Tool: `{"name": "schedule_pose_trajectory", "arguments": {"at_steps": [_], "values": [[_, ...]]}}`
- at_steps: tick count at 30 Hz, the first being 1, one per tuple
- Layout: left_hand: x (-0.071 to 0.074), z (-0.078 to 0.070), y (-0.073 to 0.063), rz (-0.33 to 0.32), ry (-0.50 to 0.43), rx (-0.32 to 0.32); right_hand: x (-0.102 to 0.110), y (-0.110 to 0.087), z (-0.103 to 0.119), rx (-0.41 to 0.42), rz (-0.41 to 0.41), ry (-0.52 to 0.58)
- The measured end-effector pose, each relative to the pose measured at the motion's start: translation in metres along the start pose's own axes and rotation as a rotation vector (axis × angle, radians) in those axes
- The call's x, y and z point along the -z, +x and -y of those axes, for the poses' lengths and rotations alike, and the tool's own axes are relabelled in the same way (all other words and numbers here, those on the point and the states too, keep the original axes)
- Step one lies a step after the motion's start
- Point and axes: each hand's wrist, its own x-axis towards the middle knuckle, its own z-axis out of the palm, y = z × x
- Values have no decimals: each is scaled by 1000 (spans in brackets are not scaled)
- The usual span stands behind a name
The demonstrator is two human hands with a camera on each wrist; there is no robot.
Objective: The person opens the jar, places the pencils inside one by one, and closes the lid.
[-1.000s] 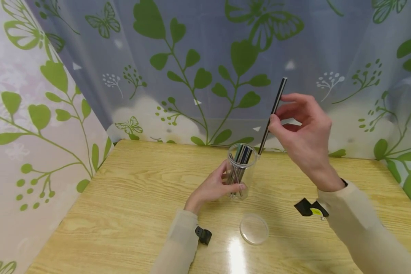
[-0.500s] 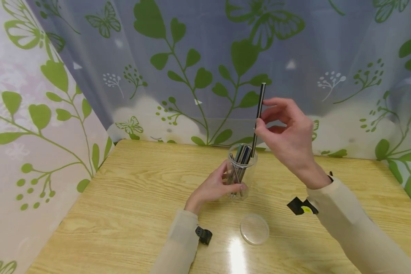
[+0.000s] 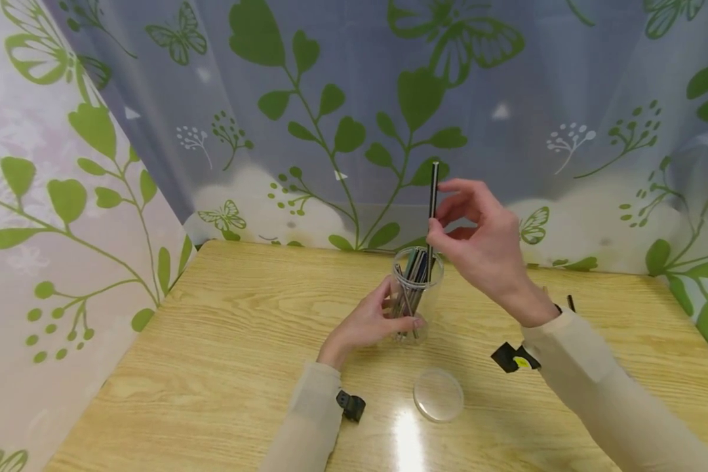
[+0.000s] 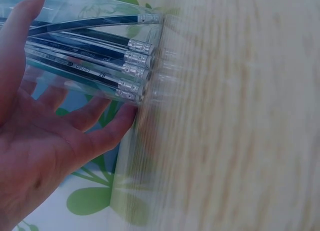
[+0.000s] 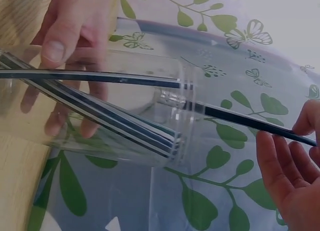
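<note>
Left hand (image 3: pixel 367 322): at about 7 o'clock from the clear jar, its grip curled round the jar's lower wall, thumb on the near side and fingers (image 4: pixel 95 138) showing through the plastic on the far side.
Clear jar (image 3: pixel 415 296): upright on the worktop (image 3: pixel 224 341), roughly mid-board, mouth open at the top. In the left wrist view the jar's base meets the wood.
Pencils in the jar (image 4: pixel 90 66): a bundle of dark pencils leaning inside, metal ferrules (image 4: pixel 135 71) down against the base, tops at the rim.
Lid (image 3: pixel 438 394): a round clear disc flat on the worktop at 5 o'clock from the jar, near it but apart.
Held pencil (image 3: pixel 432 210): dark, close to upright, its lower end just inside the jar's mouth, its upper end free above the fingers. The right wrist view shows its ferrule (image 5: pixel 172 98) past the rim.
Right hand (image 3: pixel 478 246): at 2 o'clock from the jar, above the rim; its grip pinches the held pencil partway along the shaft between thumb and fingertips (image 5: pixel 270 156), the remaining fingers loosely bent.
Black clip (image 3: pixel 513 358): below the right wrist, with a yellow spot on it.
Curtain (image 3: pixel 342 98): leaf and butterfly print at 12 o'clock behind the worktop.
</note>
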Motion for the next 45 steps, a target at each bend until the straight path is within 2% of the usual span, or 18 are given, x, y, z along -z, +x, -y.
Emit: {"name": "schedule_pose_trajectory", "arguments": {"at_steps": [7, 17, 22, 45], "values": [[0, 0, 2, -3, -3, -14, -5, -5, -8, -17, 62, -29], [1, 0, 3, -11, -8, -11, -6, -10, -16, 42, 181, -58], [2, 1, 2, -3, -11, -16, -7, -13, -18, 60, 202, -71], [-1, 1, 0, 1, -25, -20, -7, -26, -25, 36, 261, -68]]}}
